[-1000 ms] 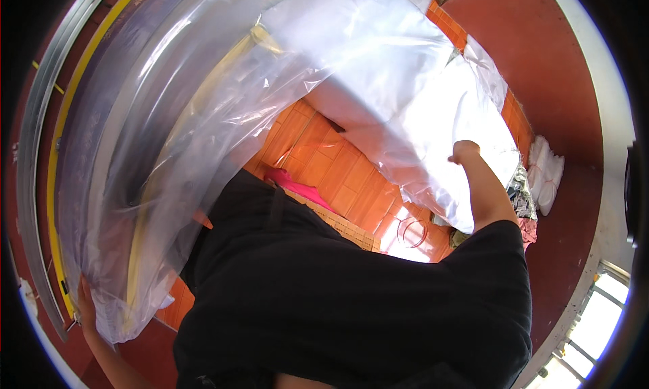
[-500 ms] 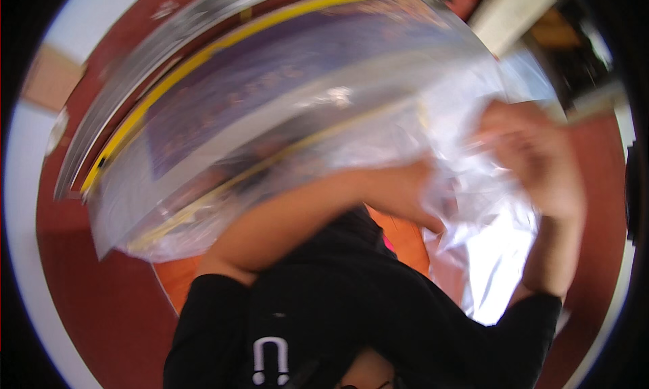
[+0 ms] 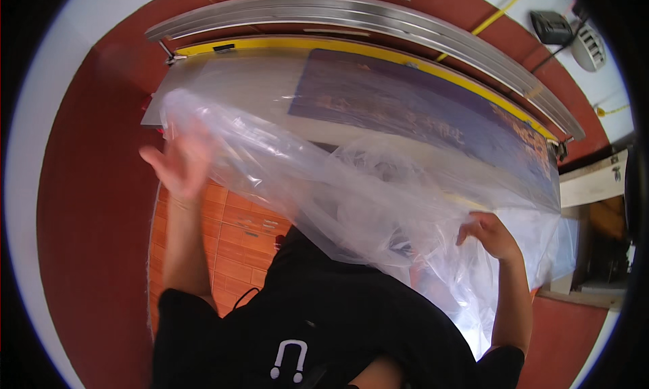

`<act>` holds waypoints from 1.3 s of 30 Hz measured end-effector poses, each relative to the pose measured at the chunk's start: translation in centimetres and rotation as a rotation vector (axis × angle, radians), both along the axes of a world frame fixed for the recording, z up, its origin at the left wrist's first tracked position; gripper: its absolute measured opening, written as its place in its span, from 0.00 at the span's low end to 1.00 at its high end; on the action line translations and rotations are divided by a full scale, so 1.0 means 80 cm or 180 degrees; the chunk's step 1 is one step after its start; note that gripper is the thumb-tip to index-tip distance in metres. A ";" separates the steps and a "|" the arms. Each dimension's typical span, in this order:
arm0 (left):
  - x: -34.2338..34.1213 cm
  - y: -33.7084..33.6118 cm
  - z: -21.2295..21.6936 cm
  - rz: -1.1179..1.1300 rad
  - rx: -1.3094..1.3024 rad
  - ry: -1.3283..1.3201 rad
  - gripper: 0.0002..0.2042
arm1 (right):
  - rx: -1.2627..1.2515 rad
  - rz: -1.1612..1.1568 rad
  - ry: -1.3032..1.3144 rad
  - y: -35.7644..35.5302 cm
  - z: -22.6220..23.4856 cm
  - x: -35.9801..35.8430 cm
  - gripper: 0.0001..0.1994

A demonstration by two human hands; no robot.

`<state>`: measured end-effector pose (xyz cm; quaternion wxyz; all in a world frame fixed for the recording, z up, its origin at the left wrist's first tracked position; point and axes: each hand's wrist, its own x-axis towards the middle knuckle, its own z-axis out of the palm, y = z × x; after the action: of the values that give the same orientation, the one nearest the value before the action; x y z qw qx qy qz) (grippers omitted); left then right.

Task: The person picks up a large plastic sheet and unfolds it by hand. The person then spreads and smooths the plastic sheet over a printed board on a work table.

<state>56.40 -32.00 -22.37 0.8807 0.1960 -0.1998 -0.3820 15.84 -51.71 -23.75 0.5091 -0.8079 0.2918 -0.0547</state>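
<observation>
Clear plastic film (image 3: 324,179), thin and crumpled, spreads across the near side of a long flat panel and over my front. At the left end of the film is my left hand (image 3: 184,160), raised, with its thumb held apart; its fingers are blurred and reach up against the film. To the right, my right hand (image 3: 490,233) has bent fingers pinching a bunched part of the same film. Beneath and beyond the film lies a dark blue printed sheet (image 3: 378,91) on the grey panel (image 3: 236,84).
A yellow strip (image 3: 270,44) runs along the panel's far edge, with a long silver metal rail (image 3: 351,13) behind it. An open cabinet (image 3: 602,247) stands at the right. Dark devices (image 3: 551,27) sit at the far right, and orange floor tiles (image 3: 236,226) show below.
My left hand has swung from near the right hand out to the far left, and the film now stretches between them. My right hand has lowered. The view has turned.
</observation>
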 end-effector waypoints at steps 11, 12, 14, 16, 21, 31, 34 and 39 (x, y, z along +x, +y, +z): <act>0.121 0.098 0.111 0.1464 0.1150 -0.0698 0.15 | 0.2094 0.0172 -0.2486 -0.052 0.120 0.176 0.10; 0.123 0.077 0.110 0.1765 0.1297 -0.1044 0.16 | 0.2112 0.0175 -0.2458 -0.073 0.103 0.189 0.10; 0.192 0.068 0.059 0.2346 0.2997 -0.2762 0.14 | -0.1424 -0.0443 -0.0937 -0.115 0.041 0.210 0.11; 0.256 0.083 -0.035 0.1478 0.4363 -0.3500 0.12 | -0.2860 -0.0400 0.0589 -0.111 0.002 0.201 0.11; 0.240 0.014 -0.038 0.1930 0.5187 -0.5675 0.10 | -0.2335 -0.0934 0.0726 -0.097 -0.014 0.190 0.13; 0.245 -0.120 -0.055 0.1588 0.5783 -0.4312 0.17 | -0.2755 -0.1079 0.0493 -0.090 -0.021 0.175 0.13; 0.286 -0.116 -0.077 0.2225 0.6298 -0.4804 0.16 | -0.2928 -0.1009 0.0361 -0.092 -0.024 0.179 0.13; 0.320 -0.121 -0.062 0.0617 0.5802 -0.4293 0.16 | -0.3010 -0.1034 0.0276 -0.093 -0.027 0.182 0.12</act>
<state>82.02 -41.66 -27.32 0.1489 0.9436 -0.2647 -0.1319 30.41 -59.13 -25.95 0.0596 -0.8959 0.3779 -0.2259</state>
